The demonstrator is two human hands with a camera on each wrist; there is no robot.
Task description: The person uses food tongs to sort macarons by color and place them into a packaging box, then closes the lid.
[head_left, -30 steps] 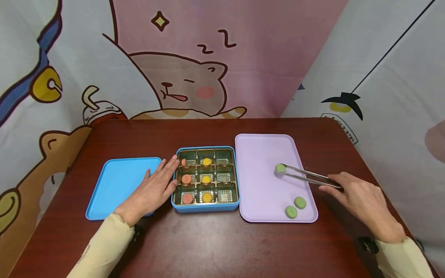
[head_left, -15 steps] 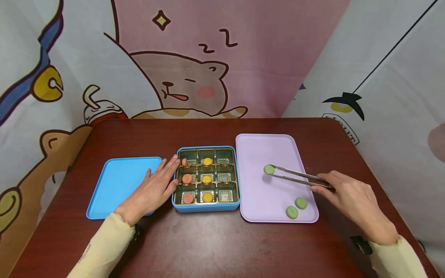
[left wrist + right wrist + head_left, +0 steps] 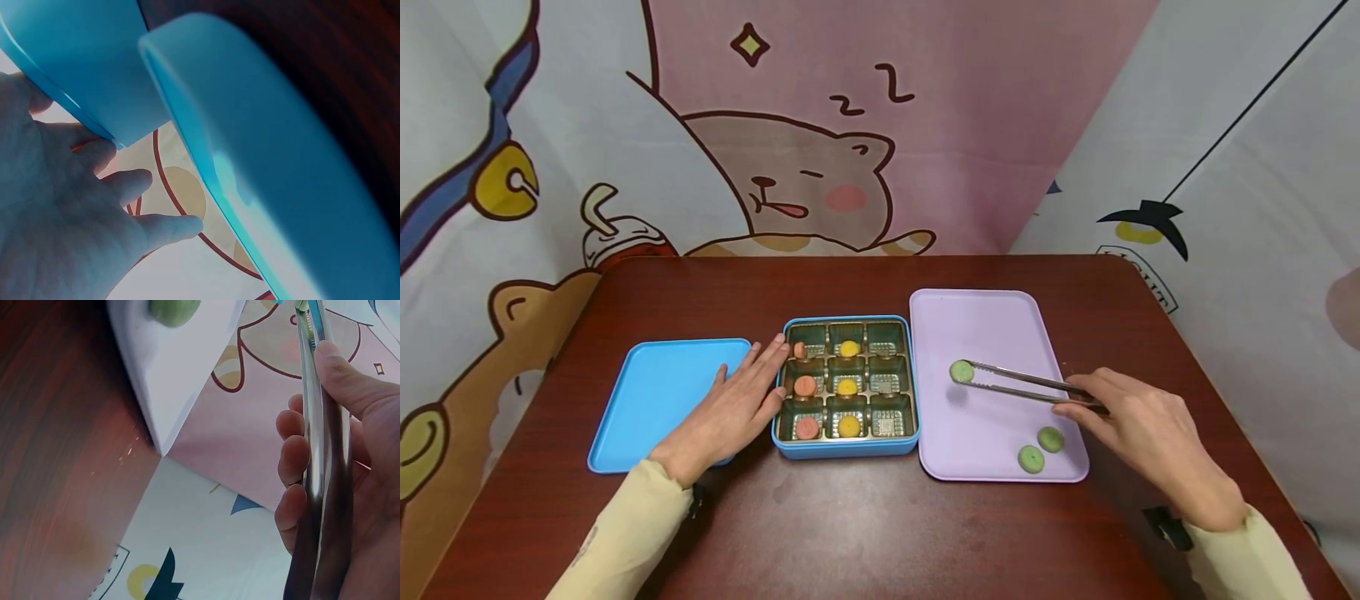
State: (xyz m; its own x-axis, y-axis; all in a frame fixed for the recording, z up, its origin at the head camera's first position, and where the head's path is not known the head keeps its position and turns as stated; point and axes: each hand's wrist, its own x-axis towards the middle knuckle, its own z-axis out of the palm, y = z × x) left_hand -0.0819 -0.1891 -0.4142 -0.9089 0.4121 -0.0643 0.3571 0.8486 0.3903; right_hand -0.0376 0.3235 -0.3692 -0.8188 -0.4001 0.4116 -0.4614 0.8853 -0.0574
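My right hand grips metal tongs, whose tips pinch a round green cookie-like piece over the lilac tray. Two more green pieces lie near that tray's front right corner. With fingers extended, my left hand rests against the left side of a blue box. A gold divided insert fills this box. Pink pieces occupy its left column, the rear one standing on edge; yellow pieces sit down the middle column.
A blue lid lies left of the box, partly under my left forearm. The lilac tray stands close to the box's right side. Behind the dark wooden table hangs a cartoon-printed cloth.
My right hand has carried the tongs and the pinched green piece leftward across the tray, toward the box. My left hand stays at the box's left side.
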